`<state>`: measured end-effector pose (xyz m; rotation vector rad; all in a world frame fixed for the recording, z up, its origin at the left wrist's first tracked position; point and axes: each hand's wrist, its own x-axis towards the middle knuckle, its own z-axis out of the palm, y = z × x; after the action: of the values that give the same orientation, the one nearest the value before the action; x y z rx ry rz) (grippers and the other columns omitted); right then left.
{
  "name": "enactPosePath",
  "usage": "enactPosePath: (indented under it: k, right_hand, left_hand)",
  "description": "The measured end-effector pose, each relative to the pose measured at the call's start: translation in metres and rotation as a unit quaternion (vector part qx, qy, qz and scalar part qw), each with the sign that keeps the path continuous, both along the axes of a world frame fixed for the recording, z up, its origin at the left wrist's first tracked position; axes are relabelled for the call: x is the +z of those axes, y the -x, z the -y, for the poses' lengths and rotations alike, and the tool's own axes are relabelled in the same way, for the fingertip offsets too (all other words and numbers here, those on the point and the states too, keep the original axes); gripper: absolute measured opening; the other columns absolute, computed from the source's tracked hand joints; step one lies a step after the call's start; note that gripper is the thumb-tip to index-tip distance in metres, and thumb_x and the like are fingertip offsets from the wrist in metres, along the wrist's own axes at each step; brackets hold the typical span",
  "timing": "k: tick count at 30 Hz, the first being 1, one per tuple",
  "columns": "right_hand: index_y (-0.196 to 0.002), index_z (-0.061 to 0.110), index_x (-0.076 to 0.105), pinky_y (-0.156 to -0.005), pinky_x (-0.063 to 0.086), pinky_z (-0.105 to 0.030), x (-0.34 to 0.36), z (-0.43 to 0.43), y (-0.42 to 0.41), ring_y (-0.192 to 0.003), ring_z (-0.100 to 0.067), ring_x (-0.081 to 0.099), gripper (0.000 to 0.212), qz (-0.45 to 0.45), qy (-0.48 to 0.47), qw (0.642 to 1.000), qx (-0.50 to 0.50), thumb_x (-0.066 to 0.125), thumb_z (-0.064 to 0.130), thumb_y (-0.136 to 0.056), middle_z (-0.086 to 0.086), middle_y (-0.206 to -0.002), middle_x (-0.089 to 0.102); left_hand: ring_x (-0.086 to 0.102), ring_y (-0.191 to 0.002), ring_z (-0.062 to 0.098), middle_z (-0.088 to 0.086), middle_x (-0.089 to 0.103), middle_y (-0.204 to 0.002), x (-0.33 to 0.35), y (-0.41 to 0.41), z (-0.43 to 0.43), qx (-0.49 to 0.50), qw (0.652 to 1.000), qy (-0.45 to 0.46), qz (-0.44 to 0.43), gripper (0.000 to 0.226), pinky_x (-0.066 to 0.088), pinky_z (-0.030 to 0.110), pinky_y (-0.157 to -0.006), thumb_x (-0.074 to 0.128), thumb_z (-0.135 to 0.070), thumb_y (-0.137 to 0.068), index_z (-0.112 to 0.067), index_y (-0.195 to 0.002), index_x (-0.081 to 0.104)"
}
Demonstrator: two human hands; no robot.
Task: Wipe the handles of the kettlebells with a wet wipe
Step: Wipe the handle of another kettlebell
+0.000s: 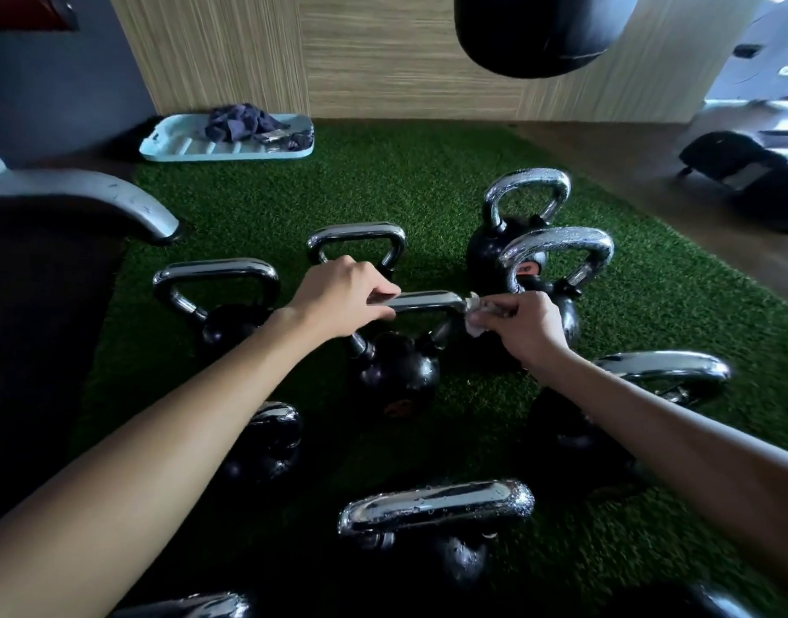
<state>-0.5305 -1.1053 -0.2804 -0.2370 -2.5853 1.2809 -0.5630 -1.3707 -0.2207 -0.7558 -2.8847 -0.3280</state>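
While the left hand [343, 298] curls round the left end of the chrome handle [423, 301] on the middle kettlebell [398, 376], the right hand [528, 327] pinches a crumpled white wet wipe [473, 322] against the handle's right corner, where the bar bends down toward the black ball. That kettlebell stands upright on the green turf [338, 194], in the midst of a loose cluster of others, all black-bodied with shiny handles.

Just behind the left hand stands the rear kettlebell [358, 240], its handle squared, and off to the left is the left kettlebell [216, 278], of the same shape. To the right, two with rounded handles stand close together, one behind the other. Both the far right kettlebell [528, 189] and the near right kettlebell [559, 249] have handles beaded with water droplets. Another, the forearm kettlebell [664, 372], shows partly from beneath the right forearm, and a half-hidden kettlebell [271, 439] sits under the left one. Closest to the camera, the front kettlebell [436, 506] also carries droplets along its bar.

Farther out, a pale blue tray [191, 147] lies at the turf's far edge against the wood-panelled wall [383, 60] — a dark bundled cloth [242, 124] heaped on it. A black punching bag [530, 33] hangs at the top of the view, and a grey metal machine foot [93, 194] curves down onto the floor at the left.
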Motion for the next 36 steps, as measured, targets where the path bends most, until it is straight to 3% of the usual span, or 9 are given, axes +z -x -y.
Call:
enactPosePath:
  k: [4, 8, 14, 17, 19, 22, 26, 29, 36]
  right_hand:
    - [-0.091, 0.032, 0.08, -0.073, 0.054, -0.023, 0.033, 0.017, -0.006, -0.079, -0.007, 0.071, 0.026, -0.004, 0.129, 0.99, 0.059, 0.093, 0.027, -0.069, 0.01, -0.083, 0.078]
    - [-0.102, 0.01, 0.07, -0.052, 0.049, -0.017, 0.051, 0.049, -0.008, -0.06, -0.004, 0.067, 0.038, 0.035, 0.215, 0.969, 0.12, 0.091, 0.014, -0.071, -0.004, -0.086, 0.078]
    - [-0.098, 0.009, 0.075, -0.042, 0.036, -0.013, 0.05, 0.078, -0.005, -0.046, -0.001, 0.048, 0.022, 0.091, 0.286, 0.94, 0.165, 0.084, 0.016, -0.08, 0.006, -0.07, 0.072]
    - [-0.101, 0.012, 0.079, -0.045, 0.034, -0.013, 0.054, 0.076, -0.004, -0.048, 0.002, 0.046, 0.021, 0.124, 0.24, 0.94, 0.21, 0.082, 0.02, -0.082, 0.011, -0.065, 0.068]
    - [-0.106, 0.017, 0.08, -0.052, 0.039, -0.016, 0.055, 0.066, 0.003, -0.056, 0.0, 0.052, 0.027, 0.125, 0.198, 0.944, 0.235, 0.083, 0.023, -0.079, 0.012, -0.073, 0.071]
    - [-0.115, 0.033, 0.076, -0.083, 0.051, -0.028, 0.057, 0.05, 0.02, -0.096, -0.004, 0.068, 0.039, 0.036, -0.079, 0.973, 0.215, 0.086, 0.035, -0.078, 0.012, -0.105, 0.076]
    - [-0.126, 0.036, 0.069, -0.09, 0.048, -0.037, 0.065, 0.062, 0.039, -0.118, -0.022, 0.056, 0.056, 0.016, -0.34, 0.9, 0.271, 0.081, 0.057, -0.076, 0.005, -0.116, 0.072]
    - [-0.087, 0.038, 0.069, -0.074, 0.036, -0.032, 0.061, 0.074, 0.053, -0.102, -0.021, 0.057, 0.024, 0.013, -0.415, 0.86, 0.297, 0.075, 0.06, -0.079, 0.013, -0.073, 0.053]
    - [-0.104, 0.039, 0.071, -0.072, 0.034, -0.03, 0.049, 0.037, 0.045, -0.095, -0.021, 0.054, 0.025, 0.022, -0.394, 0.872, 0.29, 0.068, 0.057, -0.087, 0.01, -0.084, 0.042]
  left_hand:
    - [0.05, -0.047, 0.002, -0.019, 0.062, -0.061, 0.003, -0.012, 0.015, 0.009, 0.992, -0.127, 0.019, 0.058, 0.033, 0.017, -0.046, 0.077, -0.062, -0.075, -0.047, -0.13, 0.064]
    - [0.067, -0.102, -0.008, -0.012, 0.071, -0.124, -0.008, -0.031, 0.015, -0.049, 0.96, -0.273, 0.044, 0.069, 0.053, 0.02, -0.093, 0.083, -0.059, -0.066, -0.037, -0.13, 0.068]
    - [0.06, -0.112, -0.014, -0.016, 0.07, -0.121, -0.016, -0.039, 0.016, -0.025, 0.932, -0.359, 0.033, 0.062, 0.047, 0.012, -0.097, 0.087, -0.049, -0.069, -0.027, -0.125, 0.072]
    - [0.046, -0.095, -0.027, -0.022, 0.064, -0.108, -0.017, -0.039, 0.021, -0.026, 0.935, -0.354, 0.015, 0.053, 0.039, 0.0, -0.069, 0.088, -0.04, -0.073, -0.026, -0.122, 0.074]
    - [0.051, -0.098, -0.025, -0.019, 0.069, -0.11, -0.018, -0.036, 0.029, -0.013, 0.938, -0.345, 0.002, 0.05, 0.044, 0.004, -0.074, 0.089, -0.04, -0.074, -0.027, -0.12, 0.075]
    - [0.065, -0.105, -0.009, -0.015, 0.073, -0.115, -0.017, -0.031, 0.047, 0.038, 0.954, -0.298, -0.006, 0.052, 0.054, 0.021, -0.09, 0.087, -0.049, -0.072, -0.032, -0.12, 0.074]
    - [0.069, -0.087, -0.005, -0.02, 0.076, -0.107, -0.001, -0.02, 0.057, 0.063, 0.979, -0.193, 0.012, 0.049, 0.055, 0.021, -0.071, 0.086, -0.053, -0.071, -0.045, -0.118, 0.072]
    - [0.064, -0.072, -0.005, -0.015, 0.076, -0.108, 0.012, -0.01, 0.045, 0.056, 0.987, -0.139, 0.063, 0.053, 0.049, 0.017, -0.061, 0.087, -0.054, -0.069, -0.045, -0.119, 0.072]
    - [0.059, -0.068, 0.012, -0.004, 0.077, -0.095, 0.021, -0.002, -0.006, 0.023, 0.997, -0.036, 0.068, 0.031, 0.037, 0.022, -0.053, 0.077, -0.053, -0.082, -0.047, -0.112, 0.075]
